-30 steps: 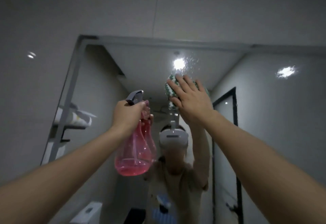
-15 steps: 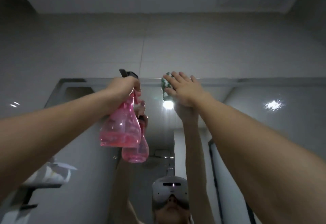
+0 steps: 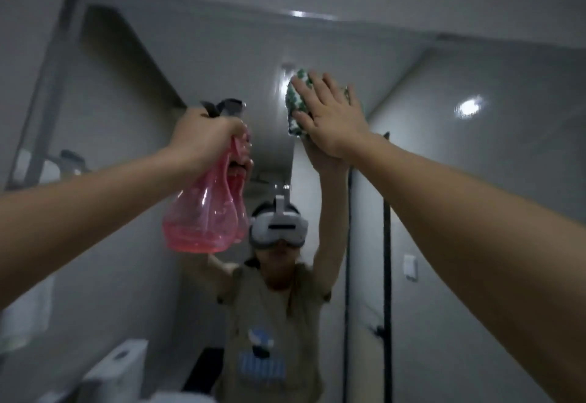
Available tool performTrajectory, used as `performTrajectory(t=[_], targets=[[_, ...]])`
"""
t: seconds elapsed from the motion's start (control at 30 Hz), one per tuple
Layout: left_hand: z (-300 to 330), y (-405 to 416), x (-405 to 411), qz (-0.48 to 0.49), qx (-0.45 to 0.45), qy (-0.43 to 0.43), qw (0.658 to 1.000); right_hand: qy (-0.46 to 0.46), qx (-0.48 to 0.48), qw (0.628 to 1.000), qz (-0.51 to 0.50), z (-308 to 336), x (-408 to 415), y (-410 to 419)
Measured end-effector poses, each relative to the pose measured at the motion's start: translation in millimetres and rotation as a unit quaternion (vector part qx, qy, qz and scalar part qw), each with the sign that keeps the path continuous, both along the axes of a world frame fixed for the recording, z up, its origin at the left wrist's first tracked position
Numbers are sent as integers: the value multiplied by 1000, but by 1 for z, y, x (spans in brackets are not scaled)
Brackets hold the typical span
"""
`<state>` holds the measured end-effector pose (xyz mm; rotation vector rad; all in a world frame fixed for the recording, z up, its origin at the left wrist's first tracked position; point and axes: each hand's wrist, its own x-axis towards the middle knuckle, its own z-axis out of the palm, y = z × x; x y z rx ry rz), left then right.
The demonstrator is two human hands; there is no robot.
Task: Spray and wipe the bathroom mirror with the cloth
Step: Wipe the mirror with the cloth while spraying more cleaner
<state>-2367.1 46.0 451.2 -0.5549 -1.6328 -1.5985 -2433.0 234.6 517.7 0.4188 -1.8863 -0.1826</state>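
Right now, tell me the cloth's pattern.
Green-and-white checks on the cloth, head view.

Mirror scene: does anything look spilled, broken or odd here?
Nothing stands out. The right hand presses a green-and-white cloth flat against the mirror, and the left hand grips an upright pink spray bottle. No drips or cracks show.

Green-and-white cloth [image 3: 295, 102] flat against mirror [image 3: 203, 53]; pink translucent spray bottle [image 3: 203, 212] upright alongside.
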Motion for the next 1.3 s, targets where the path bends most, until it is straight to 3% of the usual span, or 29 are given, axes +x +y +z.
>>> performTrajectory(t=[0.23, 0.5, 0.7, 0.97, 1.3], targets=[[-132, 28, 37, -65, 57, 10, 996, -38, 39, 998, -16, -191, 3, 19], [-278, 27, 44, 10, -1, -99, 995, -56, 142, 988, -12, -397, 4, 1], [-342, 24, 35, 56, -13, -114, 992, -63, 121, 991, 8, -501, 11, 8], [-385, 63, 36, 16, -56, -116, 991, -42, 170, 984, 37, -518, 1, 36], [-406, 135, 36, 75, -85, -128, 985, -41, 55, 997, 33, -503, 6, 143]])
